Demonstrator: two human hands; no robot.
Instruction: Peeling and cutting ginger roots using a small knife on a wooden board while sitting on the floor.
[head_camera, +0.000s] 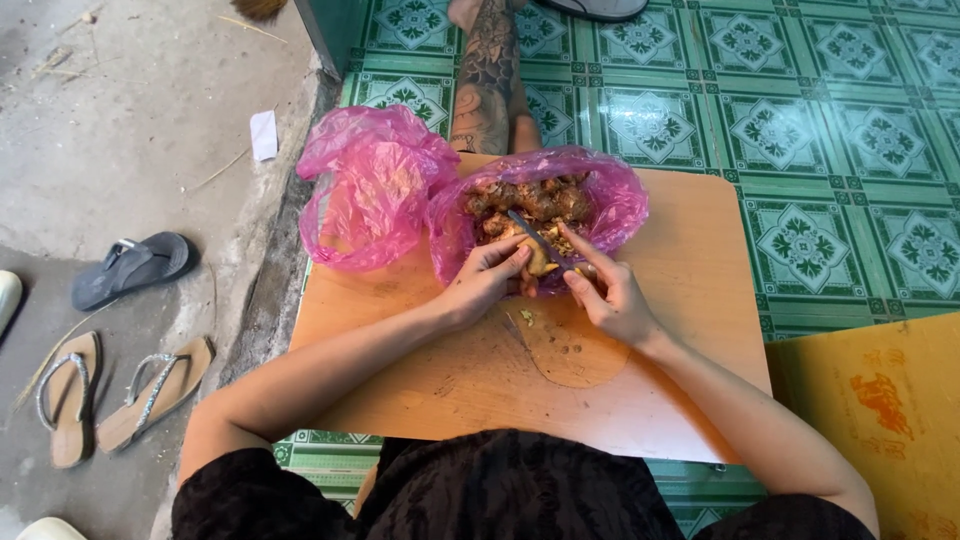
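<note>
Two pink plastic bags are sitting at the far part of the wooden surface (690, 300). The left pink bag (372, 190) is crumpled and puffed up, hanging over the surface's left edge; contents can't be made out. The right pink bag (610, 195) is lying open w/ its rim rolled down, holding a heap of brown knobbly roots (535, 200), looks like ginger.

Left hand (485, 280) is pinching a pale root piece (538, 262) at the near rim of the open bag, fingers pressed together on it. Right hand (612, 295) is closing its grip on a knife (535, 238); the dark blade is lying over the root piece, long axis running diagonally, tip pointing up-left toward the heap, handle end hidden in the hand.

A few peel scraps (527, 318) are lying on the surface just near the hands. Open room: bare wood to the right of the bag and along the near edge. A tattooed leg (488, 75) is resting on the green patterned tile floor (850, 120) behind the surface. Left, on the concrete: a grey sandal (132, 268) and a pair of tan sandals (110, 395). A yellow board (880, 420) is lying at right.
</note>
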